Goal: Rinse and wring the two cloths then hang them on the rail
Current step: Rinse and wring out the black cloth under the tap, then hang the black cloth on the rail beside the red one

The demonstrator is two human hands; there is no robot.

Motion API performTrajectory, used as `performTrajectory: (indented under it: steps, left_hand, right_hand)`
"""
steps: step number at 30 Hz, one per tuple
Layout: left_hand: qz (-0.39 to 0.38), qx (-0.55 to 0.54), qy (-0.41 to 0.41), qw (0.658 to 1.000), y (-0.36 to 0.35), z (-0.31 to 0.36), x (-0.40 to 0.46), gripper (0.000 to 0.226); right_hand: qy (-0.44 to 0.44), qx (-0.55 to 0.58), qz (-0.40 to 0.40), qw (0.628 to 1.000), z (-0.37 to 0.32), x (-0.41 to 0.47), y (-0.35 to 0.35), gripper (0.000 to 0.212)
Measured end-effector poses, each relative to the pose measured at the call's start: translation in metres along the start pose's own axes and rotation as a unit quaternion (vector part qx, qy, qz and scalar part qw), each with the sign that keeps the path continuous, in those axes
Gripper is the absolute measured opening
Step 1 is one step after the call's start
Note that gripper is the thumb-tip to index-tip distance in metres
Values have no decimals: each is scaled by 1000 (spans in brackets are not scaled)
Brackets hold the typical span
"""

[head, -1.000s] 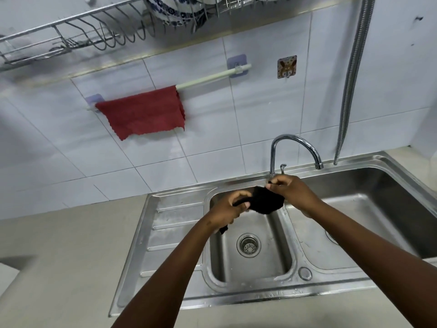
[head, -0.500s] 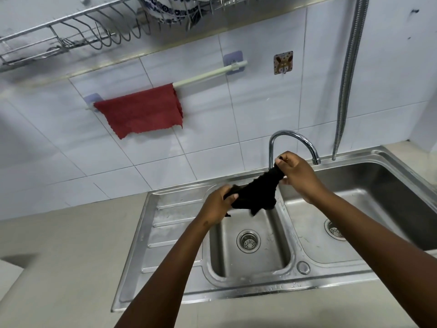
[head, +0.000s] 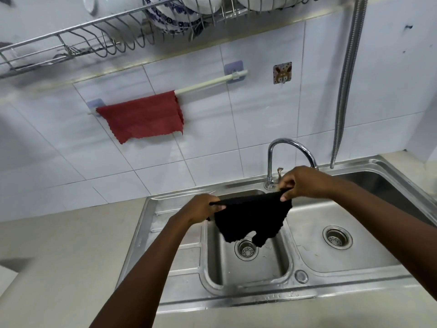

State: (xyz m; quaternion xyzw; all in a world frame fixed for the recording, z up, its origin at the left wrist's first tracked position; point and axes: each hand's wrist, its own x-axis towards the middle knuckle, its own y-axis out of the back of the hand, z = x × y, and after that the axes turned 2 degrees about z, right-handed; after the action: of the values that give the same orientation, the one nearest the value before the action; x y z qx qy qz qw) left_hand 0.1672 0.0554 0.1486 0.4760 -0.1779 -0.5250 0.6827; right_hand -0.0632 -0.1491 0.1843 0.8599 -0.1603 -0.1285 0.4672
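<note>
A black cloth (head: 251, 217) hangs spread out above the small left basin of the steel sink (head: 248, 284). My left hand (head: 201, 208) pinches its left top corner and my right hand (head: 299, 183) pinches its right top corner, so the top edge is stretched between them. A red cloth (head: 142, 116) is draped over the left half of the white rail (head: 205, 84) on the tiled wall. The right half of the rail is bare.
A curved chrome tap (head: 287, 150) stands behind the basins, just behind my right hand. A larger basin (head: 335, 236) lies to the right. A wire dish rack (head: 99, 36) with plates hangs above the rail. A metal hose (head: 345, 91) runs down the wall at right.
The black cloth was bunched between my hands; my hands have moved apart and lifted, and the cloth now hangs open. The view has tilted upward a little.
</note>
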Motion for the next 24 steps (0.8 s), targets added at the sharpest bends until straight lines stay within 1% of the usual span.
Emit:
performTrajectory:
  steps: [2,3,4,5,6,7,8,9,10,11,12,13,14,16,18,19,22,24]
  left_hand:
    - [4,73,-19,997,11,-4,5,32]
    - [21,112,-38,993,17,-4,8,32]
    - [65,142,-57,986,22,-3,9,28]
    - [141,159,-75,974,27,-2,11,22]
    - [227,162,-84,957,31,0,10,15]
    - [291,157,-86,940,33,2,9,13]
    - [307,155,-79,936,36,3,7,11]
    - [286,151,-61,944,37,5,6,10]
    - [246,149,-24,957,37,6,5,8]
    - [228,147,1,963,36,4,6,10]
    - [238,139,13,961,34,1,6,16]
    - [257,121,23,958,32,-4,6,21]
    - [274,94,28,957,30,-6,4,23]
    - [276,50,31,959,27,-12,1,27]
    - [248,57,21,967,29,-11,3,34]
    - [239,53,20,969,30,-9,5,35]
    - [266,-13,42,963,25,-5,4,40]
    - [284,-22,53,957,22,-12,1,41]
  right_hand:
    - [11,-32,-31,999,1,-1,-4,22]
    - [16,-50,-40,998,0,0,-2,20]
    - [23,-64,-35,997,-1,1,1,18]
    - [31,-68,-3,997,-3,3,5,17]
    - [42,-61,63,995,-4,5,10,16]
    - [57,-48,154,985,-5,7,13,14]
    - [69,-36,236,969,-5,8,16,12]
    - [73,-31,274,959,-4,10,18,11]
    - [70,-37,257,963,-1,11,18,11]
    - [60,-44,203,976,2,13,15,11]
    - [39,-50,141,988,5,13,11,12]
    - [23,-52,117,992,8,13,6,12]
    - [19,-48,129,990,11,13,1,12]
    - [24,-40,146,988,12,13,-4,12]
    - [23,-37,153,987,12,13,-3,14]
    - [22,-38,175,984,12,14,-1,15]
    - [28,-7,250,968,14,11,-3,11]
    - [23,8,238,971,12,9,-16,11]
